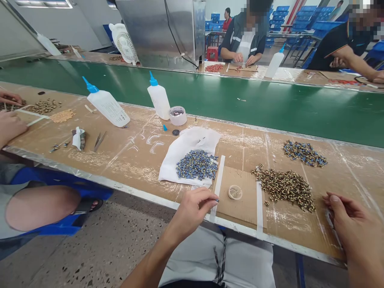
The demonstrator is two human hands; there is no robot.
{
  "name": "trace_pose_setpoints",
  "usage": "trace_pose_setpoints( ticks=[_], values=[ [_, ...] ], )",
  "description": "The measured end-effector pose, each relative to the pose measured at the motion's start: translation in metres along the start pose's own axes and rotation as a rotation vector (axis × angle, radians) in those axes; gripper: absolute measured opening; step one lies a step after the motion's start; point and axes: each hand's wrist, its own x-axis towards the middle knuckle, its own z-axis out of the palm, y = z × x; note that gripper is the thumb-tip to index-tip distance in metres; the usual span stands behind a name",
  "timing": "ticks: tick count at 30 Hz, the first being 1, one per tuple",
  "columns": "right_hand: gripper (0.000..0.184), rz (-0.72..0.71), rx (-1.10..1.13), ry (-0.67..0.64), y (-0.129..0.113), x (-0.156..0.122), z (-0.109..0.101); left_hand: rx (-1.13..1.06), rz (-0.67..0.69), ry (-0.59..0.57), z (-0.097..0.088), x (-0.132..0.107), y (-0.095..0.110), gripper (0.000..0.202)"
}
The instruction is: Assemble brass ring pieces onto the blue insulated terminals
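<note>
My left hand point(198, 206) is closed in a pinch at the table's front edge. A small blue piece point(217, 200) shows at its fingertips. Just right of it, a shallow clear plastic cup point(235, 192) sits on a taped cardboard square point(243, 178); what it holds is too small to tell. Behind my left hand, a heap of small blue-and-gold pieces point(196, 165) lies on a white cloth point(171, 162). My right hand point(351, 220) rests at the right with fingers loosely curled, nothing visible in them. Beside it spreads a pile of small brass-coloured pieces point(288, 188).
Another blue-and-gold pile point(304, 153) lies farther back. Two white squeeze bottles point(109, 108) point(159, 100), a tape roll point(178, 116) and tweezers point(99, 141) are leftward. A green conveyor belt point(216, 98) runs behind. A neighbour's hands point(12, 124) work at far left; people sit opposite.
</note>
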Motion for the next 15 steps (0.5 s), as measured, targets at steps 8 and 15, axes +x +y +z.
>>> trace_pose_setpoints(
  ticks=[8,15],
  values=[
    [0.045,0.056,0.144,0.012,-0.007,-0.006,-0.002,-0.007,0.042,-0.007,0.005,0.002,-0.006,0.014],
    [0.042,0.011,0.105,0.023,-0.004,-0.004,-0.001,-0.22,-0.089,0.026,0.004,0.0,-0.017,0.015]
  ],
)
